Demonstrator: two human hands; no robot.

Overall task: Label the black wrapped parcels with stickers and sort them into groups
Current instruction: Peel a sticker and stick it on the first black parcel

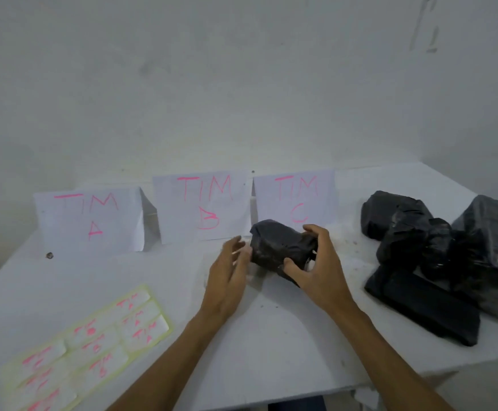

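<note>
My right hand grips a small black wrapped parcel, thumb on its near side and fingers curled over its right end, just above the white table. With straight fingers, my left hand is at the parcel's left end; whether it touches is unclear from the blur. A sheet of stickers with pink writing lies at the front left. Standing along the back are three paper signs: TIM A, TIM B and TIM C.
A pile of several black wrapped parcels fills the right side of the table. A small dark object lies in front of the TIM A sign. The table's front edge runs along the bottom, and a white wall stands behind.
</note>
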